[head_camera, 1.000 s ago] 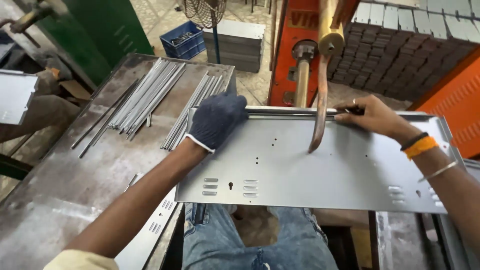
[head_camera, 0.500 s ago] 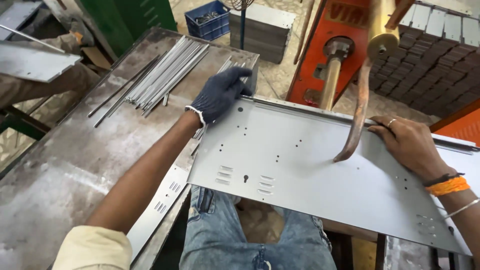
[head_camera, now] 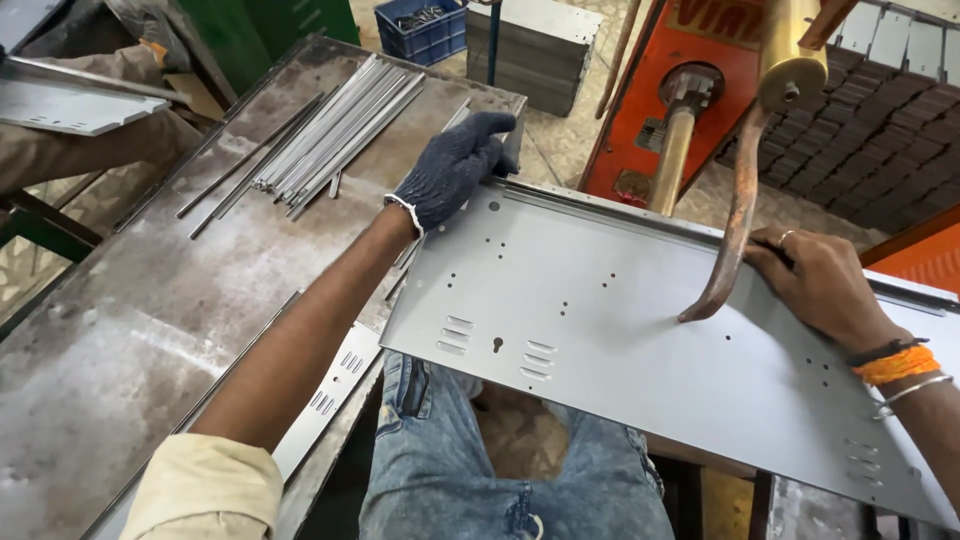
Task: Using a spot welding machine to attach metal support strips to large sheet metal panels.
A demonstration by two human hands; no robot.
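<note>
Worn steel workbench at frame left. Grey perforated panel runs long-axis upper left to lower right; gloved left hand curls over its upper-left corner, bare right hand presses fingers together on its far edge.

Metal workshop — steel bench, welding machine

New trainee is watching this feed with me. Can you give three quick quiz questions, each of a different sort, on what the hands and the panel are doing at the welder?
1. True or false: the left hand wears a dark knit glove.
2. Which part touches the grey sheet-metal panel near its middle? A) curved copper electrode arm B) blue crate C) bundle of metal strips
3. Fill in: the bare right hand rests on the panel's far ____.

Key: 1 true; 2 A; 3 edge.
</note>
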